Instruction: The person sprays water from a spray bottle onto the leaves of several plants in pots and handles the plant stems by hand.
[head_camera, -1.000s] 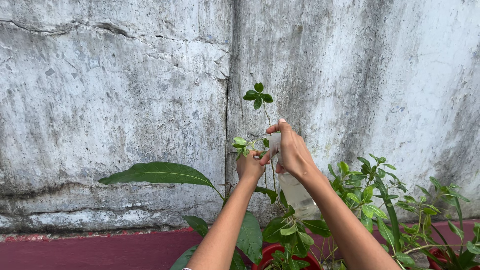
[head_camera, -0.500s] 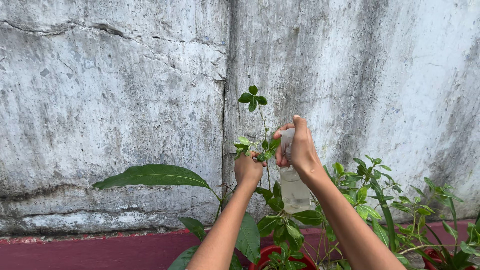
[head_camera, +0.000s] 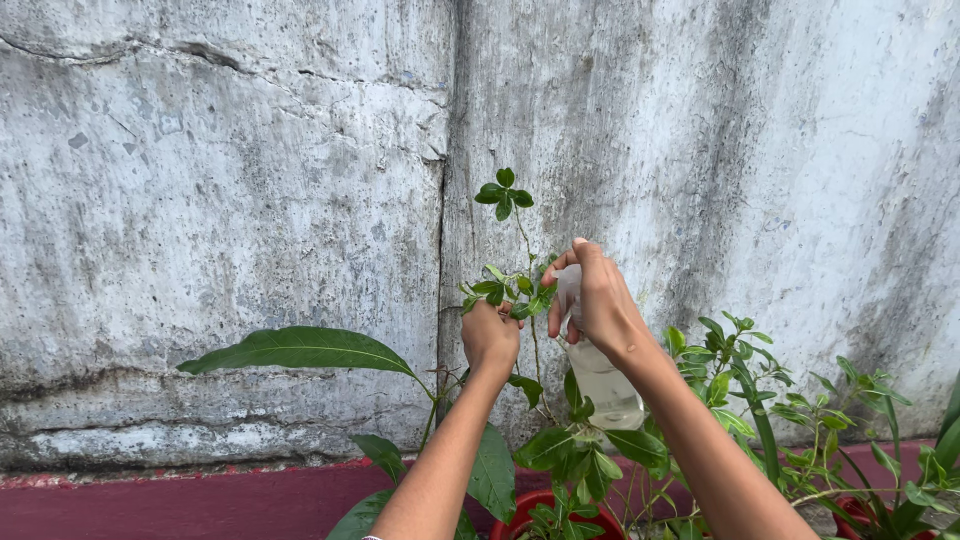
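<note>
Filling the whole background, grey stained wall (head_camera: 230, 200), cracked down the middle; everything below placed relative to that crack.

Dark red ledge (head_camera: 170, 500) runs along the wall foot, left of the crack. Big long leaf (head_camera: 300, 350) lies left of the crack, roughly level, tip pointing left. Bushy plant (head_camera: 790, 420) stands well right of the crack, low. Red pot (head_camera: 520, 512) sits right of the crack at the bottom edge, mostly hidden by leaves.

Thin stem (head_camera: 523, 240) rises just right of the crack, near upright, leaf cluster on top.

Bottle (head_camera: 605, 385), clear spray type, right of the crack: long axis tilted, base down and to the right, head up and to the left, nozzle end hidden behind the fingers but facing left toward the sprig (head_camera: 505, 290).

Right hand (head_camera: 600, 300): grip closed round the bottle's head, index finger over the top. Left hand (head_camera: 490, 335): grip pinched shut on the sprig, just right of the crack, holding it beside the nozzle.

Change: since a second ago the bottle has swung a bit, base further right, and the right hand dropped slightly from half a second back. Left hand barely moved. Reads as mid-spraying, with the sprig steadied in the nozzle's path.
</note>
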